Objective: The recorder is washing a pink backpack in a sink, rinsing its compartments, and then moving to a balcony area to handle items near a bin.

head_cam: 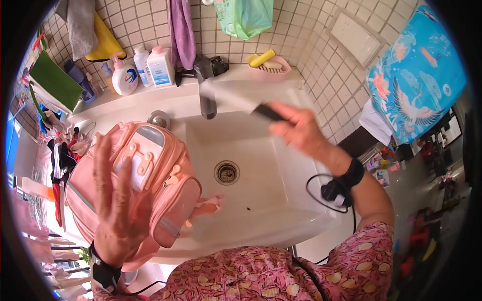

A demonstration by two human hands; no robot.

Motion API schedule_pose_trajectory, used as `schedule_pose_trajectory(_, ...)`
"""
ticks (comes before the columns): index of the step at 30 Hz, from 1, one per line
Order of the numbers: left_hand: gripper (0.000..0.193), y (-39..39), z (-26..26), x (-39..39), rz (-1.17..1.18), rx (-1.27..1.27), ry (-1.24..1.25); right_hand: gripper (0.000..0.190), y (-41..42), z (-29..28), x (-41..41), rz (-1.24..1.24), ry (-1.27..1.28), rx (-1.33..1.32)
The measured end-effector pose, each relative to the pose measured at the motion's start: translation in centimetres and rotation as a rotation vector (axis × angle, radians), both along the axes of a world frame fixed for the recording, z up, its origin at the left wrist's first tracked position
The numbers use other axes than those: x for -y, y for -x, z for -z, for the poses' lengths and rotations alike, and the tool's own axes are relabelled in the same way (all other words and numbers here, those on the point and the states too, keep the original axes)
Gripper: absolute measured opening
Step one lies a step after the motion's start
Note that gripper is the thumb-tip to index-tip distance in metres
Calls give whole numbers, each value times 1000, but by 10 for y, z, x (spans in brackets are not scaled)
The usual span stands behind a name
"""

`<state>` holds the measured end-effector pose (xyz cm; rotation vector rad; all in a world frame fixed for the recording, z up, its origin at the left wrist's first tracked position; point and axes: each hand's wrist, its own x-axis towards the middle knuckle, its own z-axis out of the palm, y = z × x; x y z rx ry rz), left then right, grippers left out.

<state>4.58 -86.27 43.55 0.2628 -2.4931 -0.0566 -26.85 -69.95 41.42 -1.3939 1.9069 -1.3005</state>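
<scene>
A pink backpack (173,150) with grey strips and a small clear label window lies over the left side of the white sink (256,158). My left hand (120,210) is over the backpack's near left part, fingers spread, gripping nothing; whether the palm presses on it is hard to tell. A pink strap hangs into the basin, left of the drain (226,173). My right hand (301,128) is raised above the basin's right side, closed around the black handle of a tool (269,113). Its long pale end is motion-blurred and points left, in front of the dark faucet (207,94).
Along the back ledge stand several bottles (160,67) and a pink soap dish (269,71) holding a brush and a yellow item. Small clothes (62,158) lie at left. A blue patterned cover (418,82) stands at right. A purple towel (181,34) and green bag (244,19) hang behind.
</scene>
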Motion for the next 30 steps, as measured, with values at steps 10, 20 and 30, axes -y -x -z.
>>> schedule_pose_trajectory(10,37,-44,13,22,-268,-78,189,28,188,30,70,551,-364,-377)
schedule_pose_trajectory(20,33,-64,28,14,-439,-69,132,34,224,81,145,497,-373,-534)
schedule_pose_trajectory(30,29,-84,29,-3,-561,-62,154,36,219,86,170,594,-620,-844)
